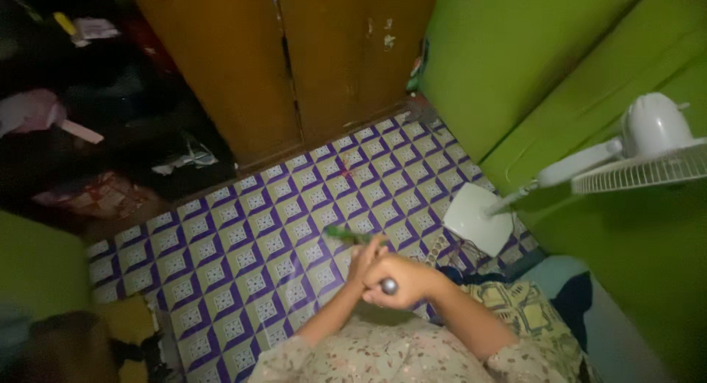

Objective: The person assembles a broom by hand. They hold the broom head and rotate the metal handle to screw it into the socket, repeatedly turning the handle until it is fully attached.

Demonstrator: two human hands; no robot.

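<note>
2 bare hands meet just below the centre of the view, over a floor of purple-and-cream patterned tiles (250, 228). One hand, the right hand (403, 280), is curled shut around a small rounded metallic knob (389, 286) that shows at its underside; what the knob belongs to cannot be told. At 11 o'clock from it the left hand (366, 256) presses against it, fingers narrow and closed on a thin green stick-like object (346, 235) that points away toward 10 o'clock, blurred. At 2 o'clock stands a white pedestal fan (648, 151), its square base (477, 219) on the tiles, near the hands. A brown wooden wardrobe (294, 59) fills 12 o'clock, green walls (515, 51) the right
</note>
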